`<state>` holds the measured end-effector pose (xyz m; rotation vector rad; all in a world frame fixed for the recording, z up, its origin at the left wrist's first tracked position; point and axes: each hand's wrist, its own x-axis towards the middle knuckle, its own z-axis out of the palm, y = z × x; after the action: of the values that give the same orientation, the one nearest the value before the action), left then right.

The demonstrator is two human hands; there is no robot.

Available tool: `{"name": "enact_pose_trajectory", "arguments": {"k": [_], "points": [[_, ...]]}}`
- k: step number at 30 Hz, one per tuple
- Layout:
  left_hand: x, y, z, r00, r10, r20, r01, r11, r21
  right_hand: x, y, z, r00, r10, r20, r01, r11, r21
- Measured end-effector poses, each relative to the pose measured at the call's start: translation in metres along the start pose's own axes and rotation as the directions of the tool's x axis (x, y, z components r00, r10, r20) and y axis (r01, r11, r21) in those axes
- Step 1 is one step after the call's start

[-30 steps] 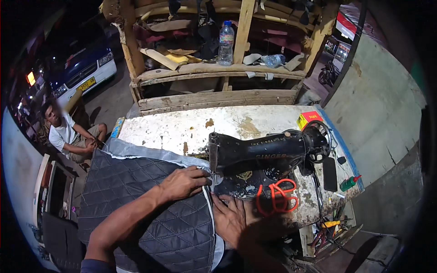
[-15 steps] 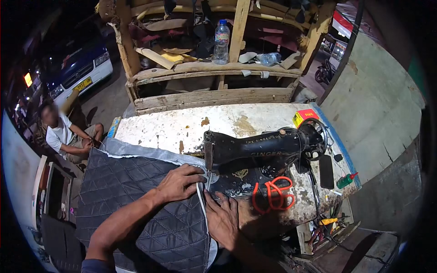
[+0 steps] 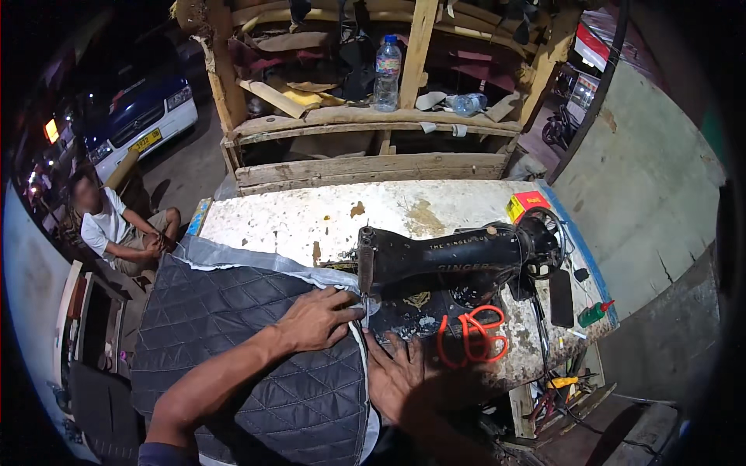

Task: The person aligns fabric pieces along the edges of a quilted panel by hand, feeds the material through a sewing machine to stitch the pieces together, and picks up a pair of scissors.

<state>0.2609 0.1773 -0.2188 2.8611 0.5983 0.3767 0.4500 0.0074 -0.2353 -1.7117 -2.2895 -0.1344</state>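
A dark quilted fabric (image 3: 233,334) with pale edging lies on the worktable, reaching to the needle end of a black sewing machine (image 3: 435,256). My left hand (image 3: 315,318) has its fingers curled on the fabric's bordered edge, just left of the needle. Beside that edge, on the right, my right hand (image 3: 395,377) lies flat with fingers stretched out, below the machine bed. Orange-handled scissors (image 3: 482,334) rest to the right, their blades hard to make out.
Around the white worktable (image 3: 280,217) are a yellow-red box (image 3: 527,203), dark flat object (image 3: 561,300), green bottle (image 3: 592,314) and drawer of tools (image 3: 563,383). Behind stands a wooden shelf (image 3: 365,167) with plastic bottles (image 3: 387,74). A seated person (image 3: 109,233) and vehicle (image 3: 140,116) are left.
The view has shifted slightly back and forth. My hands stay by the needle end with only small finger movements; the right fingers look a little more spread than a second ago.
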Motion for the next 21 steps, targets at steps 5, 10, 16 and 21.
{"name": "enact_pose_trajectory", "arguments": {"k": [5, 10, 16, 21], "points": [[-0.003, 0.001, 0.012, 0.992, -0.025, -0.125, 0.021, 0.999, -0.029, 0.004, -0.001, -0.007, 0.998, -0.063, 0.027, 0.066, 0.99, -0.127], [0.001, 0.005, 0.019, 0.974, -0.063, -0.218, 0.053, 0.997, -0.05, 0.007, -0.001, 0.002, 0.946, 0.282, -0.163, -0.274, 0.959, 0.071], [0.005, 0.0, 0.022, 0.958, -0.094, -0.271, 0.075, 0.994, -0.079, 0.012, 0.018, -0.001, 0.982, 0.049, 0.183, -0.052, 0.999, 0.013], [0.007, -0.006, 0.017, 0.949, -0.117, -0.292, 0.08, 0.988, -0.133, 0.02, 0.024, 0.013, 0.997, 0.041, 0.067, -0.042, 0.999, 0.01]]}}
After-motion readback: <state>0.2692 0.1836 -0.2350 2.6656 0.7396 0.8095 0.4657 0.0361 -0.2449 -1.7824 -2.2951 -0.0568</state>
